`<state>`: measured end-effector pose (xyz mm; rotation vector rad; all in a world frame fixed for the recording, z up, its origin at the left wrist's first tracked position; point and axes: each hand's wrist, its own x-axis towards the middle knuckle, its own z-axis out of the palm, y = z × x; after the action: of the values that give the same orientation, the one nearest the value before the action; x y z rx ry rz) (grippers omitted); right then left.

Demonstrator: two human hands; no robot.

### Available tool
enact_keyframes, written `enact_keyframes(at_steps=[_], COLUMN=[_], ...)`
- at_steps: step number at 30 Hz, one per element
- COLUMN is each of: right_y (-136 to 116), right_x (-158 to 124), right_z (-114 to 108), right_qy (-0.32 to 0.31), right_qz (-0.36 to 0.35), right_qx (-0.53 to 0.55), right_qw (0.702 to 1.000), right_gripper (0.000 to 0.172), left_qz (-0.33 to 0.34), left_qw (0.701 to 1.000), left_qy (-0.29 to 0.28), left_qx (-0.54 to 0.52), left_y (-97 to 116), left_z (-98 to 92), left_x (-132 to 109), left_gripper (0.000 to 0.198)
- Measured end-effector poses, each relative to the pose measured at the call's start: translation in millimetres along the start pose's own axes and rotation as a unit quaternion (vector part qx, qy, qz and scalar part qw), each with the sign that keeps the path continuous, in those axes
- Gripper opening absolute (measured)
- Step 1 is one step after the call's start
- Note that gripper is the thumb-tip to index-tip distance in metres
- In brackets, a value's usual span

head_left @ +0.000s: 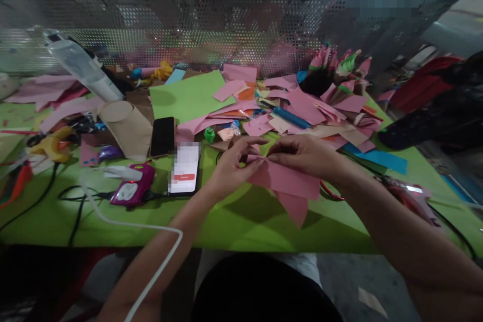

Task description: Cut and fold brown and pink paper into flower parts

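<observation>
Folded pink paper is held between both hands just above the green table, with one pointed corner hanging down toward me. My left hand pinches its upper left edge between thumb and fingers. Close beside it, my right hand grips the top edge with thumb and fingertips pressed together. Beyond the hands lies a heap of pink paper scraps, with a blue pen-like tube among them.
Left of my hands lie a lit phone, a dark phone and a magenta power bank with cables. A brown paper roll, a clear bottle and a yellow glue gun are farther left. A perforated metal panel stands behind.
</observation>
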<state>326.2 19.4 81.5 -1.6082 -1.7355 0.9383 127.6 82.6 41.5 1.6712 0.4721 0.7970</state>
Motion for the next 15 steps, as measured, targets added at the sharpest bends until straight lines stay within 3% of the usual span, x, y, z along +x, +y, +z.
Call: enact_keyframes(at_steps=[3, 6, 10, 13, 15], right_y=[-1, 1, 5, 11, 16], right_x=[4, 0, -4, -8, -15], right_z=[2, 3, 14, 27, 32], right_qy=[-0.018, 0.011, 0.129, 0.245, 0.272], right_qz=[0.000, 0.012, 0.068, 0.072, 0.074], right_qx=[0.007, 0.058, 0.169, 0.232, 0.262], right_qw=[1.000, 0.998, 0.975, 0.938, 0.923], right_gripper=[0.025, 0.029, 0.035, 0.035, 0.033], left_qz=[-0.019, -0.070, -0.142, -0.165, -0.165], left_qw=[0.999, 0.992, 0.965, 0.970, 0.974], left_qy=[0.002, 0.012, 0.018, -0.043, -0.095], left_qx=[-0.034, -0.107, -0.220, -0.176, -0.121], left_y=[0, -4, -9, -9, -8], left_z=[-1.0, -4.9, -5.5, 0.3, 4.7], left_x=[0, 1, 0, -3, -4], left_gripper=[0.037, 0.034, 0.051, 0.040, 0.029])
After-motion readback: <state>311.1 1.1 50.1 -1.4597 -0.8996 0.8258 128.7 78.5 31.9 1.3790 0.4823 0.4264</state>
